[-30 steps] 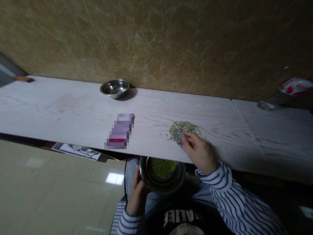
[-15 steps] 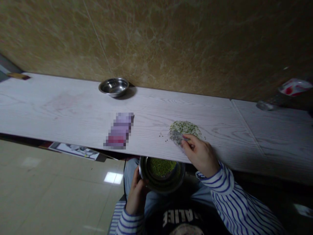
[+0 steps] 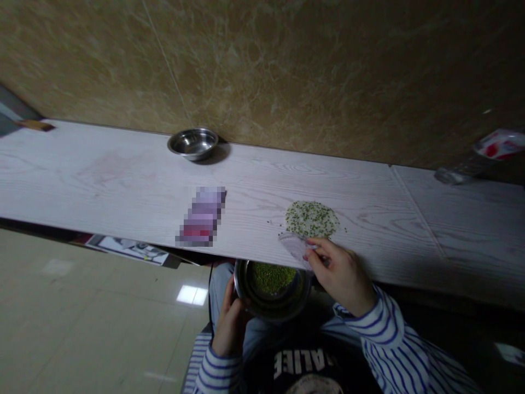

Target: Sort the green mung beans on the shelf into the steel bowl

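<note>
My left hand grips the left side of a metal bowl below the table's front edge, over my lap. Small green beans, like mung beans, lie in the bowl. Pinched between the thumb and fingers of my right hand is a thin, see-through plastic piece. It is tilted at the table's front edge, above the bowl; its exact kind is unclear. Just beyond it, a roundish patch of scattered green beans covers part of the tabletop, with a few strays beside it.
A shallow steel bowl stands near the wall. Left of the bean patch lies a blurred-out purple rectangular object. A clear plastic bottle with a red-and-white label is at the right. The white wood-grain table meets a marbled wall.
My right hand has drawn the plastic piece back from the bean patch toward the table's front edge. More of the patch shows. The left hand still holds the bowl.
</note>
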{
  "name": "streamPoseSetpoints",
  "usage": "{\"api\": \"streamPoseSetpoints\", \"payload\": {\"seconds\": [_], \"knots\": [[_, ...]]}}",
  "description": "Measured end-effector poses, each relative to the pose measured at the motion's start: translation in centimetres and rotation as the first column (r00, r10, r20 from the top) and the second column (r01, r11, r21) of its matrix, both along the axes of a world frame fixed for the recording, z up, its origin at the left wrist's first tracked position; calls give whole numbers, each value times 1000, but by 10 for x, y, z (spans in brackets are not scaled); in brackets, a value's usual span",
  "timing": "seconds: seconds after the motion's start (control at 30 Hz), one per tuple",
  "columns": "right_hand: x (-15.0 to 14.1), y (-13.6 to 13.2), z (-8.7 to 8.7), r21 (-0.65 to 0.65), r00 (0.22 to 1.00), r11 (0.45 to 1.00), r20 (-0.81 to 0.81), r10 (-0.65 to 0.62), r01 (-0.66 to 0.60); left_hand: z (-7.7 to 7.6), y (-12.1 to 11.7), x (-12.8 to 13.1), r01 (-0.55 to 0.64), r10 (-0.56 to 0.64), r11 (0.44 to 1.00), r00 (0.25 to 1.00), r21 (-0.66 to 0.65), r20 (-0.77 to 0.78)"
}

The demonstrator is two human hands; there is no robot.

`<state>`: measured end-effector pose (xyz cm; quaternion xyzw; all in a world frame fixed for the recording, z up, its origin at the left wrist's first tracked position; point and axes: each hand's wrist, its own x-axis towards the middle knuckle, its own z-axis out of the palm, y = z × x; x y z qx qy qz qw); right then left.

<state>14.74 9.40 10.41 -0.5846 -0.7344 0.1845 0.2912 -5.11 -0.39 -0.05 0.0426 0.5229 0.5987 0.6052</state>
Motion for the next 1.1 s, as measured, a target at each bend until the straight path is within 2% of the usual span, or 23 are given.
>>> {"api": "streamPoseSetpoints", "payload": {"seconds": [0.17,0.3,0.53,0.83,1.1], "knots": [[5,1,-8,-15,999,999,17,-45,46,-2,0,-1,40,-40,999,999,36,-4],[13,2,-7,13,995,995,13,-100,100,1,1,-1,40,-39,999,999,10,-16],[2,0,-6,8,998,998,-10,-61,61,1,1,-2,52,-52,999,998,16,-25],[8,3,-5,12,990,990,24,-140,140,-1,2,-1,35,-35,999,999,18,-15],[-5,2,-7,1,994,994,32,-105,105,-4,3,-3,22,-22,1000,1000,9,3]]}}
